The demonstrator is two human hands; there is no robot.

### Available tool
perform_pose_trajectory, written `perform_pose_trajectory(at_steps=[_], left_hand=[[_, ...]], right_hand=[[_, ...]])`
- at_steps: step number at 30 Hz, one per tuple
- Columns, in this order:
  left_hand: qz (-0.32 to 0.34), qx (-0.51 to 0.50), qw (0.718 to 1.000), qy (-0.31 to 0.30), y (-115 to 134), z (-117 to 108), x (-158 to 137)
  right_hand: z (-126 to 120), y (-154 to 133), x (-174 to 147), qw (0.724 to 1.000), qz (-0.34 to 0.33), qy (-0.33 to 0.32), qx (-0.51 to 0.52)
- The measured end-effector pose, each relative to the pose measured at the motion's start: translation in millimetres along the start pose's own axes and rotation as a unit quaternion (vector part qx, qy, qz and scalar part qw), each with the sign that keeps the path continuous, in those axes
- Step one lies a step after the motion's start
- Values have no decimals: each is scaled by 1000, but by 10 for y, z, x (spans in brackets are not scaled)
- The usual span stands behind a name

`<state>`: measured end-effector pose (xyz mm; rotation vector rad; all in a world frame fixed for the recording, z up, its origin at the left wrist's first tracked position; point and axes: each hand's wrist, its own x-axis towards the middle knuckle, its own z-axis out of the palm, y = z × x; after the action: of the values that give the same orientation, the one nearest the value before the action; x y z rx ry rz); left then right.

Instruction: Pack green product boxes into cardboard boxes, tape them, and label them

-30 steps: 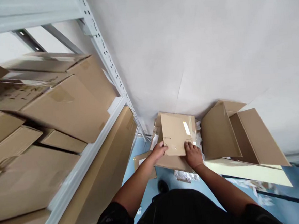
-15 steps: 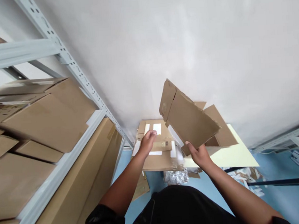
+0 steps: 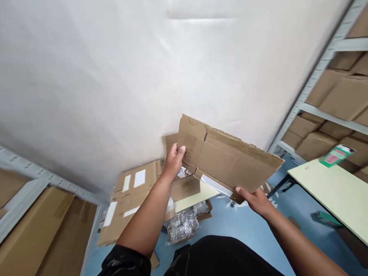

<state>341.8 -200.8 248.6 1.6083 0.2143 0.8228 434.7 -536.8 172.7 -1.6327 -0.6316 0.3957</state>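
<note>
A torn-edged piece of cardboard [image 3: 229, 158] hangs tilted in the air between my hands, a white strip along its lower edge. My left hand [image 3: 174, 160] grips its left flap, thumb on the near face. At the lower right edge, my right hand [image 3: 256, 201] pinches it with the thumb in front; the other fingers are hidden behind. Beneath and behind the piece stands an open cardboard box [image 3: 184, 187] with white bits inside, partly covered by it.
Flattened cardboard with white labels [image 3: 124, 191] lies stacked at the left. Below is a clear plastic-wrapped bundle [image 3: 183, 226]. To the right stands a pale table [image 3: 348, 198] with a green packet [image 3: 336, 155]. Box-filled shelves [image 3: 330, 121] rise at the right; scraps litter the blue floor.
The view has swung right. My left hand, earlier apart from the cardboard, has taken hold of its left flap. My right hand has kept its grip, and the piece has turned flatter.
</note>
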Motion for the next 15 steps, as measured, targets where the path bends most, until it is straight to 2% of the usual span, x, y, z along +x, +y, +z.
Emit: perform_pose_trajectory(at_steps=[3,7,11,15], left_hand=[[7,-32,999,-20,-155,654,136],[-4,-42,994,-100,-385,1593,244],[-8,-38,982,-182,-540,2530,154],[-25,-28,964,-265,-674,3311,31]], right_hand=[[-439,111,-68,987,25,152,46],[-1032,260,-164,923,-1,368,110],[-1649,451,-344,864,-14,493,101],[-2175,677,-529,812,-7,580,68]])
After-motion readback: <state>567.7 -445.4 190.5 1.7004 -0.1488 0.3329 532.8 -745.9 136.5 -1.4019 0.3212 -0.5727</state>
